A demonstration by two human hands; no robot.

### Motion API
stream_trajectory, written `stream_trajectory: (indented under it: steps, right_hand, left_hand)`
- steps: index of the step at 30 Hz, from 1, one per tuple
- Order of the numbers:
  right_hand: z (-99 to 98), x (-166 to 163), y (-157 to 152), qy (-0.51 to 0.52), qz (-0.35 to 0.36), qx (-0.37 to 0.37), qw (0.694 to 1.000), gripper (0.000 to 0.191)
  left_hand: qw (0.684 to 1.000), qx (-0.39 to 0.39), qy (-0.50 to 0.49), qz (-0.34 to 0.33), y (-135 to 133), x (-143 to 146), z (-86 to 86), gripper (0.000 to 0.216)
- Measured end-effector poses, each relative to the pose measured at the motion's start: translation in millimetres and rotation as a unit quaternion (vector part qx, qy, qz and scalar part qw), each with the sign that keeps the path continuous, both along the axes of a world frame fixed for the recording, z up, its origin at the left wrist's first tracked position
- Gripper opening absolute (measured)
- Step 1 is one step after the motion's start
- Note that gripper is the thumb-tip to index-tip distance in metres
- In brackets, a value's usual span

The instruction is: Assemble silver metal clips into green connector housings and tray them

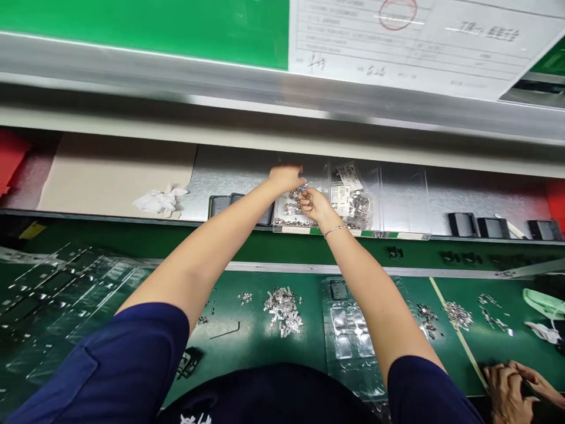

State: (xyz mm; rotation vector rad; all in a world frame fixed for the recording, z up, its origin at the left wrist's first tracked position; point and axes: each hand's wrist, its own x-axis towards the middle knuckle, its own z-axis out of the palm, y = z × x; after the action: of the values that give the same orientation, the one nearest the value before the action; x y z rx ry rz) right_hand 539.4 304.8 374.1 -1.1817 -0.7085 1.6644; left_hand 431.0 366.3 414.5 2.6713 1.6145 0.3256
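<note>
Both hands reach into a clear plastic bin (pixel 295 229) on the metal shelf, where small shiny metal parts (pixel 292 209) lie loose. My left hand (pixel 286 176) is at the bin's back, its fingers curled downward and partly hidden; what they grip cannot be made out. Just right of it and lower, my right hand (pixel 315 206) has its fingers bent around small metal parts, close to the left fingertips. Beside it a second clear bin (pixel 374 203) holds bags of metal parts with white labels (pixel 339 199).
Overhead runs a metal ledge (pixel 176 88). On the green bench lie a heap of small clear-and-silver pieces (pixel 285 312), a hex key (pixel 226 333), a clear blister tray (pixel 348 335) and metal parts (pixel 458 315). Another person's hands (pixel 507 388) are at lower right.
</note>
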Motion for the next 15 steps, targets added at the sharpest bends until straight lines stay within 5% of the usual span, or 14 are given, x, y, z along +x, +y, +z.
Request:
stream_trajectory:
  steps: [9,15]
  right_hand:
    - [12.0,-5,-16,0.080,-0.068,0.015,0.994,0.041]
    - [37.0,6,-60,0.070,-0.096,0.108,0.987,0.044]
  left_hand:
    - [0.994,0.010,-0.052,-0.090,-15,-16,-5.9,0.032]
    - [0.984,0.060,-0.120,-0.118,-88,-62,-6.0,0.036]
